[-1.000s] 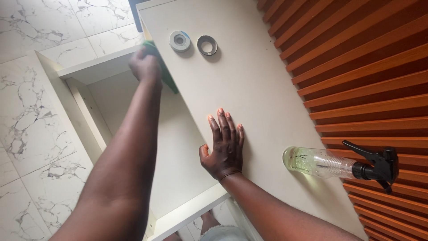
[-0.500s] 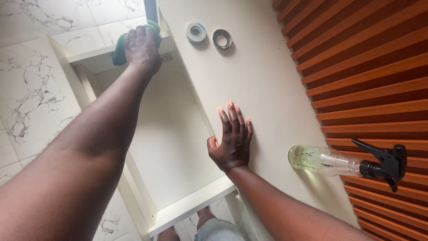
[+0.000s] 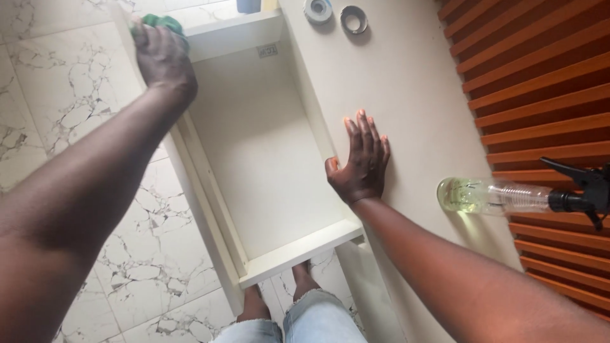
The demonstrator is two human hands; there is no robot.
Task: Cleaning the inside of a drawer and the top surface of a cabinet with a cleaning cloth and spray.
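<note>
Head view, looking down. Nearest the camera, two knees in pale denim (image 3: 298, 324) and bare feet stand on white marbled floor tiles (image 3: 146, 254), just below the near rail of an open white drawer (image 3: 267, 159). The drawer's long axis runs from the near rail away toward the top of the frame, slightly tilted leftward.

The right hand (image 3: 362, 162) lies flat, palm down, on the cream table (image 3: 413, 82) beside the drawer's right wall; its grip is open, fingers (image 3: 365, 130) spread and pointing away from the viewer, thumb at the drawer's edge. It holds nothing.

To the right of that hand, apart from it, a clear spray bottle (image 3: 489, 195) lies on its side on the table. Its long axis runs left to right: the rounded base, holding pale yellow-green liquid, points toward the hand, and the black trigger head (image 3: 588, 190) points away, over the slatted orange-brown wood panel (image 3: 540, 82).

Farther off, the left hand (image 3: 162, 54) is closed in a grip on a green cloth (image 3: 162, 22), pressed at the drawer's far left corner; the cloth shows only above the knuckles.

Beyond the right hand's fingertips, well apart, two rings lie side by side on the table: a white-and-grey tape roll (image 3: 318, 9) and a dark metal ring (image 3: 354, 19). A dark blue object (image 3: 248, 5) sits at the top edge, too cropped to identify.
</note>
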